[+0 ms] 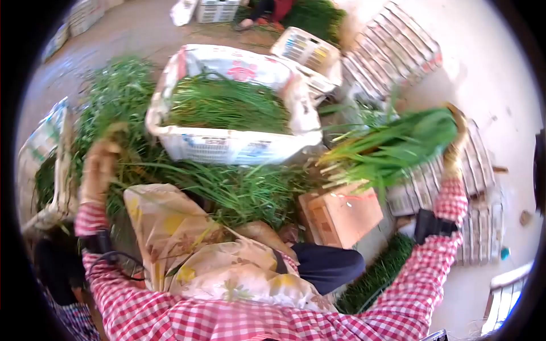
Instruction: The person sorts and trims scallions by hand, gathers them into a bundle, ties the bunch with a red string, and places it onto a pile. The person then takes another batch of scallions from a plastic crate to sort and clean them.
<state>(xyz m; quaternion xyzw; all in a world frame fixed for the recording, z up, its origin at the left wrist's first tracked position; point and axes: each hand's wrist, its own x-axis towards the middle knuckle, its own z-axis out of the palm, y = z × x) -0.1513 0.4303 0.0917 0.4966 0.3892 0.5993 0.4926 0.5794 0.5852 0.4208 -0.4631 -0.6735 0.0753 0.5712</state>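
My right hand [454,139], arm stretched out to the right, is closed around a thick bunch of garlic chives [398,139]. The leafy end lies by my hand, while the pale cut ends point left above a wooden box [347,213]. Out to the left, my left hand [99,170] is smeared by motion in front of a heap of loose greens [116,96]; whether it holds anything cannot be made out. More long chives [250,190] lie in front of my lap, which a patterned apron [170,221] covers.
Ahead stands a lined white crate [227,145] with chives inside. Several more crates are stacked at the right [392,51], and a lined basket [62,170] is at the left. Greens [381,273] lie beside my knee. Another person's foot [244,24] shows at the top.
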